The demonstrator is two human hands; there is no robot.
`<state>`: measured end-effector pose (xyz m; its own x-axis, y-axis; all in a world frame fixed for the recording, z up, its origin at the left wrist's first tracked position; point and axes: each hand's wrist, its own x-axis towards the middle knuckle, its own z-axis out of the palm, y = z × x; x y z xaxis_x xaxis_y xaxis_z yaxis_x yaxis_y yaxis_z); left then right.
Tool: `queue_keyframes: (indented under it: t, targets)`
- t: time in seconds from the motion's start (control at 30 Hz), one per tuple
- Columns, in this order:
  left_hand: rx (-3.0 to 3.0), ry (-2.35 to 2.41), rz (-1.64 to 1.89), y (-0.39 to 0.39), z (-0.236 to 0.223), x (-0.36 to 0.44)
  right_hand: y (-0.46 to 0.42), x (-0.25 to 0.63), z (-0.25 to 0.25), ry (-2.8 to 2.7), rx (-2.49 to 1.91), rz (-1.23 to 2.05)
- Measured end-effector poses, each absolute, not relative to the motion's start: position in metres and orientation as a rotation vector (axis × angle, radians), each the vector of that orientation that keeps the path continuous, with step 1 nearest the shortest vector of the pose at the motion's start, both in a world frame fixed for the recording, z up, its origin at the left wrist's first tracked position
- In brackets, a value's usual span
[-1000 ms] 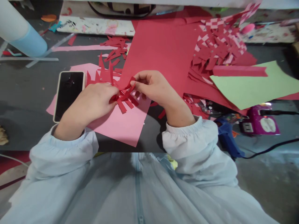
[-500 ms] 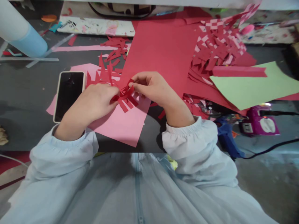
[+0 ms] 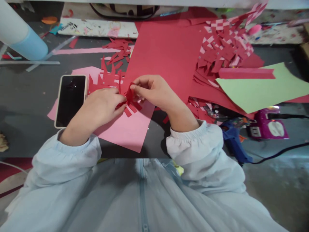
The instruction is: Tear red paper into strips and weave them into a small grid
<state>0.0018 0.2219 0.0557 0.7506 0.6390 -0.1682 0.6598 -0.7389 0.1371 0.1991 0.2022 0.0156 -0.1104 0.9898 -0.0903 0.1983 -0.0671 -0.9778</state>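
A: Where, and how held?

B: Pinched between both hands, just above a pink sheet (image 3: 125, 129) at the near middle of the table (image 3: 29, 96): a bundle of red strips (image 3: 129, 98); left hand (image 3: 101, 108) closed on its left end, thumb and forefinger clamped; right hand (image 3: 154, 91) closed on the strip tips at top right, fingertips pressed together.

A: Pointing which way?

B: Long axis roughly left to right, slightly tilted; loose ends fanning down and to the right over the pink sheet; one strip bent upright between the fingertips.

A: Materials, shapes?

B: Thin matte paper, flat narrow strips with square-cut ends; more red strips (image 3: 106, 77) spiking up behind the left hand; a large red sheet (image 3: 166, 51) beyond, smooth and flat; a red-and-pink checker weave (image 3: 224, 45) at the far right; a pale green sheet (image 3: 263, 87) overlapping it.

A: Surface, surroundings?

B: Dark grey tabletop, littered with scraps; phone (image 3: 70, 100) face up, screen dark, just left of the left hand; purple device (image 3: 270, 125) and blue tool (image 3: 233, 141) at right, with a black cable; light blue sleeves in the foreground.
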Motion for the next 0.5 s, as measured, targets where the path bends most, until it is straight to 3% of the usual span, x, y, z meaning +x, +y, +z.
queue_keyframes:
  t: [0.5]
  targets:
    - [2.817,1.219,-0.132,0.219,0.047,0.011,0.198,0.205,0.030,-1.558,-1.463,1.120]
